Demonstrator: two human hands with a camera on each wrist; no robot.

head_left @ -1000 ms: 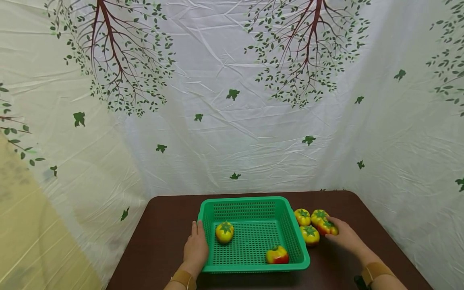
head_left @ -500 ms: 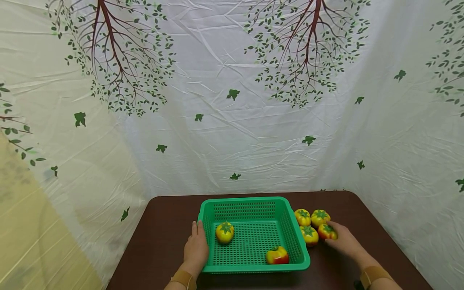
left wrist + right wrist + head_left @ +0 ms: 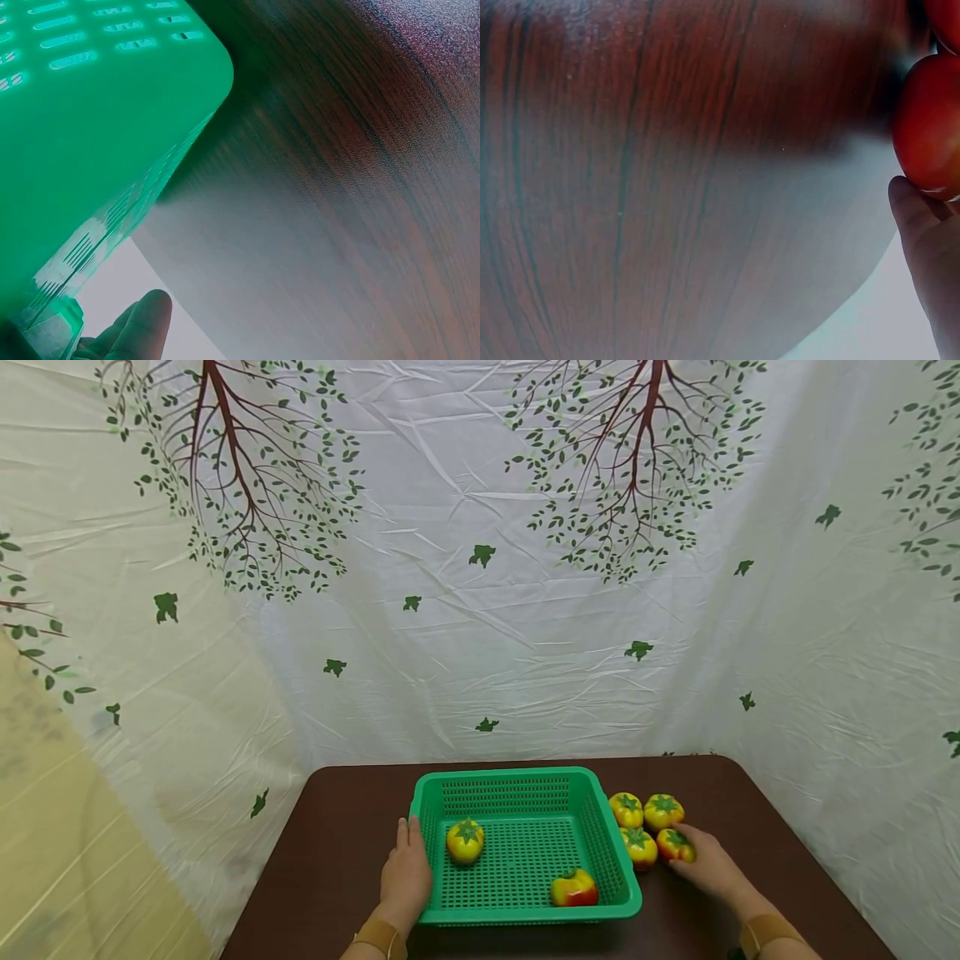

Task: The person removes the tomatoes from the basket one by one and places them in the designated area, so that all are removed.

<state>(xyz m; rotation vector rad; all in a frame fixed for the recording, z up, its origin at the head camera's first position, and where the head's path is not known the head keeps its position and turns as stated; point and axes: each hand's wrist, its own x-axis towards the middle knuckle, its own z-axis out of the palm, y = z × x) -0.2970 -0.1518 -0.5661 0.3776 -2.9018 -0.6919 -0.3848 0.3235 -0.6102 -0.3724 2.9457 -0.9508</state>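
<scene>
A green plastic basket (image 3: 498, 914) stands on the table. One yellow tomato (image 3: 465, 842) sits upright inside at the left; a yellow-and-red tomato (image 3: 574, 889) lies tilted near the front right corner. My left hand (image 3: 406, 877) rests along the basket's left side, fingers straight; the left wrist view shows fingertips (image 3: 150, 319) beside the green wall. Right of the basket, my right hand (image 3: 708, 862) holds a red-and-yellow tomato (image 3: 672, 845) between thumb and fingers. Its red side (image 3: 930, 127) shows in the right wrist view, with a fingertip at its lower edge.
Beside the basket's right wall three more tomatoes cluster: one at the back (image 3: 626, 810), one behind the held one (image 3: 663, 812) and one in front (image 3: 639, 848). The dark brown table (image 3: 330, 843) ends at a white leaf-printed curtain (image 3: 450, 677).
My right hand has shifted slightly toward the front with its tomato, which now stands apart from the rear tomato it overlapped. The left hand and basket have stayed put.
</scene>
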